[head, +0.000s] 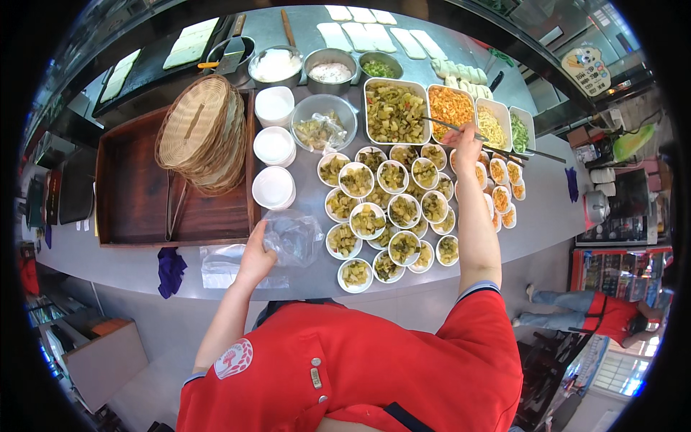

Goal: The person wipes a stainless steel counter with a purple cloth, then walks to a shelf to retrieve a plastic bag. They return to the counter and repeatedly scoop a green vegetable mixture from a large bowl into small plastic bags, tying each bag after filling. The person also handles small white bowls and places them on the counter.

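Note:
My left hand [258, 258] grips the edge of a clear plastic bag [294, 237] near the counter's front. A pair of dark chopsticks [451, 126] is in my right hand [465, 143], their tips by the pickled-greens tray [397, 110] and the tray of shredded orange vegetable [452, 105]. To the right stand trays of yellow shreds [492, 125] and green shreds [519, 129]. Below my right hand and forearm are small cups of orange shreds [501, 198]. Stacked white cups of pickled greens [367, 220] spread between my hands. A clear bowl [324, 123] holds greens and crumpled plastic.
Stacks of empty white cups [273, 186] stand beside a wooden tray [175, 243] with wicker baskets [197, 129] and metal tongs [173, 213]. Behind are metal bowls [330, 70] and dough slabs [367, 36]. A purple cloth [171, 271] hangs at the front edge. Another person [599, 316] stands at right.

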Demonstrator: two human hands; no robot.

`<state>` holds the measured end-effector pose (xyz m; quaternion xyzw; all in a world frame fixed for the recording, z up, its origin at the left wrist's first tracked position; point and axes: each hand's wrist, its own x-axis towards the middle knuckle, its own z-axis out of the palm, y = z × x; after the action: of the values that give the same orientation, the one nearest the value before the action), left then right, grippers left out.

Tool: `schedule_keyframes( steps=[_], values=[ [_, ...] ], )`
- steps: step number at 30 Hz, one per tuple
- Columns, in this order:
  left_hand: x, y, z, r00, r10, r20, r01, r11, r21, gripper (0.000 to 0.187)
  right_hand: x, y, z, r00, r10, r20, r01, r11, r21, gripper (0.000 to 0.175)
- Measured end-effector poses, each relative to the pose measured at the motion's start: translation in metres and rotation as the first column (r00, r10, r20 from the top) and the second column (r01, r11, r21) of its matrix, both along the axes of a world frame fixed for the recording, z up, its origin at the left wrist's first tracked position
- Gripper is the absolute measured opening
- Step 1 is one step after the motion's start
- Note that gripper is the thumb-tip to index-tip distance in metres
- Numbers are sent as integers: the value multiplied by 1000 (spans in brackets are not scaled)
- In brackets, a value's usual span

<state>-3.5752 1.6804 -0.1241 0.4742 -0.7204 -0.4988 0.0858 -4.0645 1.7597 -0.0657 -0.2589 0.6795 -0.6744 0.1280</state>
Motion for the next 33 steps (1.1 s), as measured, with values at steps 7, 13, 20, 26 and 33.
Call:
schedule_keyframes(
  steps=[7, 13, 20, 26, 33],
  values=[
    [-3, -2, 17, 972, 153, -177, -114, 970, 214, 72, -4, -1, 5, 999, 10, 47, -9, 1000, -11, 22],
    [-3, -1, 5, 946, 207, -249, -131, 948, 291, 73, -8, 2, 7, 999, -12, 39, 13, 1000, -14, 24],
    [5, -1, -14, 968, 141, -209, -78, 956, 283, 71, 40, 25, 50, 996, 69, -49, -67, 997, 39, 26],
    [8, -4, -18, 970, 79, -231, -15, 963, 268, 70, 132, 54, 91, 975, 217, -56, -212, 974, 76, 26],
    [18, -10, -17, 967, 10, -254, 62, 959, 277, 72, 256, 72, 70, 919, 369, 141, -391, 899, 198, 28]
  ],
)
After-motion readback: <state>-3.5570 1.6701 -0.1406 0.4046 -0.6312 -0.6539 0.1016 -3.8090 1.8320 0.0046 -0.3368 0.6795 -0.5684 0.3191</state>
